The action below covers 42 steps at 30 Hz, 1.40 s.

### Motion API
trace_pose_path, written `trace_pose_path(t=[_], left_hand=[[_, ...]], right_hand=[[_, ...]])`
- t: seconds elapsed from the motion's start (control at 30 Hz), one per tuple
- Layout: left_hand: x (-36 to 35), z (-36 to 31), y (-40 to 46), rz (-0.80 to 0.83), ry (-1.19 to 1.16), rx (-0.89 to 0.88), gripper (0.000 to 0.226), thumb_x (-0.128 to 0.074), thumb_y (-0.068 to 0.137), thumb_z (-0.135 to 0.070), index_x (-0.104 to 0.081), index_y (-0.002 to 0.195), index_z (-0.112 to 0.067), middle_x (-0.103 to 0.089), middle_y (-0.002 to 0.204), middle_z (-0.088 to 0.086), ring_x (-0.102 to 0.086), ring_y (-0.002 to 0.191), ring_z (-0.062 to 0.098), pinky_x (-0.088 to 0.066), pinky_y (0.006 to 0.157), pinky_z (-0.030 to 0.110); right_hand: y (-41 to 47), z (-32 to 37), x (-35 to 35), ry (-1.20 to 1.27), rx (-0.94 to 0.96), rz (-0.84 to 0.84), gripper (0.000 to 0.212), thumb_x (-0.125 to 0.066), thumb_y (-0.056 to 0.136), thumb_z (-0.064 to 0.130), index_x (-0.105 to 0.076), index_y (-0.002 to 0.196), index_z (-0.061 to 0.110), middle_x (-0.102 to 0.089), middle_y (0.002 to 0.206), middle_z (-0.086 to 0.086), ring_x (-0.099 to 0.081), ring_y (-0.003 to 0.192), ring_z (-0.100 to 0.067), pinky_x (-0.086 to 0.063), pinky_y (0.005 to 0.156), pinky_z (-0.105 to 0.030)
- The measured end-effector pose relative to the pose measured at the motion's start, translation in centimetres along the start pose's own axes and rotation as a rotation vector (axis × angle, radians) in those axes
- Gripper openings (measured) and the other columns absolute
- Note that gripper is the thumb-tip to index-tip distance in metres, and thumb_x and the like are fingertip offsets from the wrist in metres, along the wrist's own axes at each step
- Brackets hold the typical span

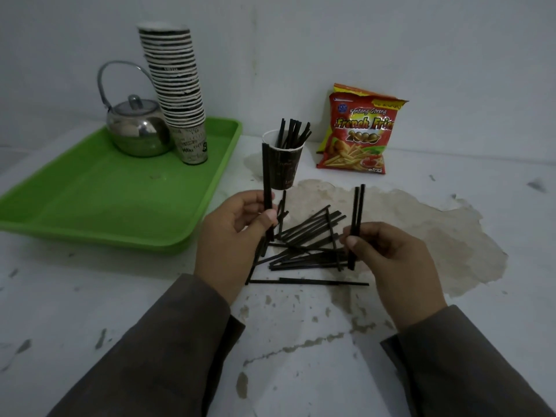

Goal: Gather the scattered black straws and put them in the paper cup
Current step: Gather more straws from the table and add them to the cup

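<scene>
My left hand [237,233] grips one upright straw [266,176]; right hand [388,254] pinches two. Loose straws [304,251] lie between them. Cup [282,167] stands just beyond, right of tray [90,206] edge.

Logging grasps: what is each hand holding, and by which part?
Left hand pinches upright straws near their lower part. Right hand pinches two straws around mid-length, upright.
</scene>
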<state>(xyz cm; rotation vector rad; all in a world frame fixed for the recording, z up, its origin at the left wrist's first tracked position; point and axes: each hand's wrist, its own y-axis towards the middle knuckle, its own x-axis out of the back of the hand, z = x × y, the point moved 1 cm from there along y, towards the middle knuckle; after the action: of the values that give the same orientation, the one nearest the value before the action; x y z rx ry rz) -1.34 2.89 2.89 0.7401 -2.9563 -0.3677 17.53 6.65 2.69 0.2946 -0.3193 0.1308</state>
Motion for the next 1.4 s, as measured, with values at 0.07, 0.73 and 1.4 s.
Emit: trace_pose_path(t=[0.07, 0.73, 1.4], left_hand=[[-0.1, 0.0, -0.1, 0.039, -0.018, -0.001, 0.027, -0.063, 0.081, -0.004, -0.066, 0.087, -0.029, -0.071, 0.082, -0.004, -0.068, 0.078, 0.009, -0.056, 0.074, 0.019], [0.2, -7.0, 11.4, 0.064, -0.014, -0.153, 0.018, -0.066, 0.079, -0.004, -0.070, 0.095, -0.012, -0.071, 0.083, -0.002, -0.064, 0.072, -0.005, -0.051, 0.071, 0.009], [-2.6, -1.1, 17.8, 0.202, 0.853, 0.052, 0.023, -0.068, 0.075, -0.027, -0.070, 0.098, -0.030, -0.072, 0.102, -0.003, -0.059, 0.105, 0.018, -0.031, 0.096, 0.038]], right_hand=[[0.1, 0.0, 0.2, 0.049, -0.016, -0.013, 0.022, -0.064, 0.081, 0.011, -0.068, 0.076, 0.032, -0.073, 0.075, 0.010, -0.067, 0.071, -0.005, -0.052, 0.066, -0.012], [12.8, 8.5, -1.8, 0.104, 0.102, -0.028, 0.007, -0.064, 0.081, 0.005, -0.068, 0.083, 0.009, -0.070, 0.080, -0.005, -0.068, 0.068, -0.009, -0.056, 0.064, -0.019], [19.6, 6.4, -8.0, -0.785, -0.094, 0.203, 0.024, -0.063, 0.081, 0.030, -0.067, 0.097, 0.013, -0.068, 0.099, -0.008, -0.061, 0.094, -0.025, -0.046, 0.091, -0.044]])
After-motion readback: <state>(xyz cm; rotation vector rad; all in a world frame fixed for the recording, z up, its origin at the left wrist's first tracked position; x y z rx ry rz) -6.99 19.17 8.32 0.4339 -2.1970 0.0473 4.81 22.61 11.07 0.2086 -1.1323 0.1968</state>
